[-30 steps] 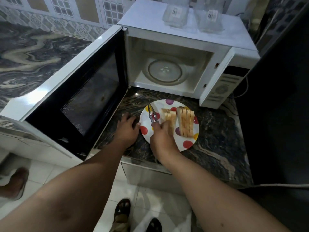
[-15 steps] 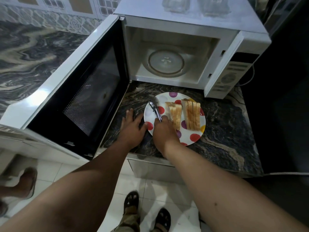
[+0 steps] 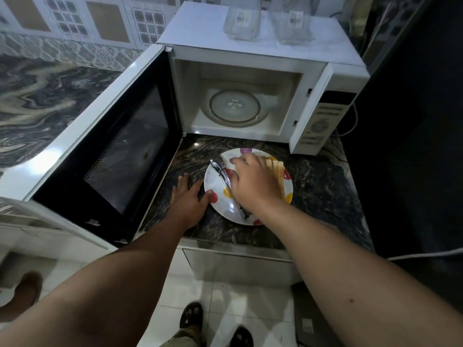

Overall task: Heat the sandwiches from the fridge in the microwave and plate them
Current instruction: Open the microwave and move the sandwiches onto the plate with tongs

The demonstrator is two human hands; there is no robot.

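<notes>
A dark marbled counter is carrying a white microwave, its door standing wide open and its glass turntable bare, with tiled wall behind and pale floor tiles below. In front, a polka-dot plate is holding the sandwiches and metal tongs. The left hand is lying flat and open beside the plate's rim, while the right hand is spreading over the sandwiches, its grip impossible to tell.
</notes>
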